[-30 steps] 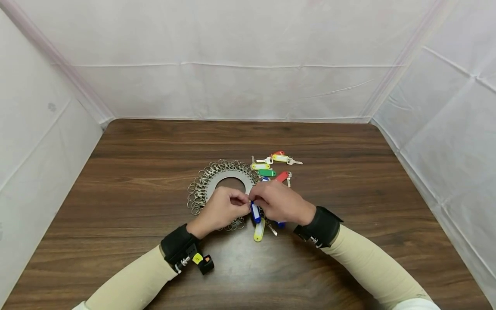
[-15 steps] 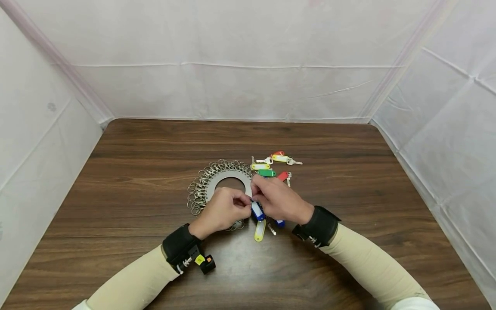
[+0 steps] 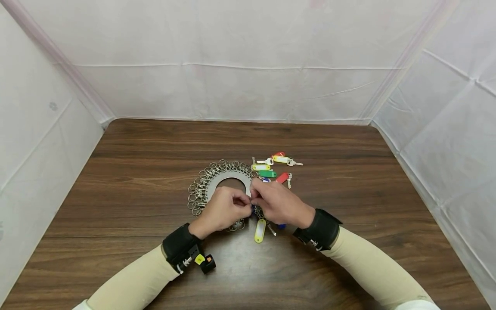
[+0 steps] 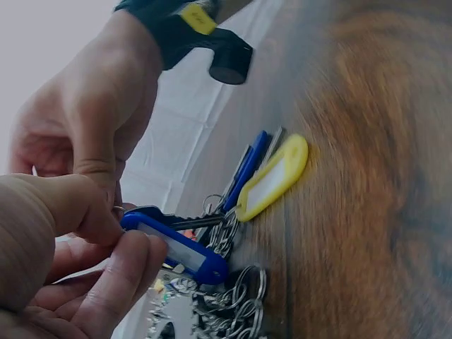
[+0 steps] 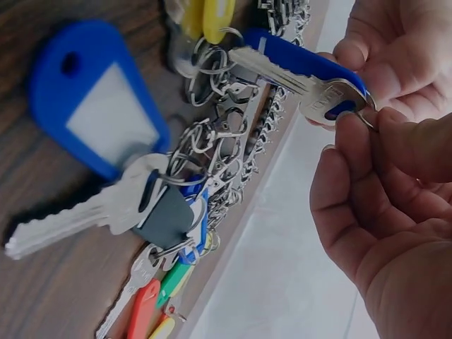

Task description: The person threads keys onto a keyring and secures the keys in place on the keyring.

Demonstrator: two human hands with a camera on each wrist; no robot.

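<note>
A flat metal disc (image 3: 228,177) rimmed with many clips and rings lies mid-table. Both hands meet at its right edge. My left hand (image 3: 243,205) pinches a blue key tag (image 4: 180,251) between thumb and forefinger, just above the table. A silver key (image 5: 282,74) lies along that tag. My right hand (image 3: 255,199) pinches the small split ring (image 5: 367,119) at the key's head. In the head view the blue tag is almost hidden between the hands.
A yellow tag (image 3: 259,230) and another blue tag (image 3: 281,225) hang off the disc near my right wrist. Green (image 3: 267,174), red (image 3: 282,177) and yellow (image 3: 280,158) tags with keys lie behind the hands. White sheeting walls in the brown table (image 3: 348,258) on three sides.
The blue tag, which earlier pointed toward me between the hands, has been drawn up between the fingers and is now mostly covered. The right hand's fingers closed in on it.
</note>
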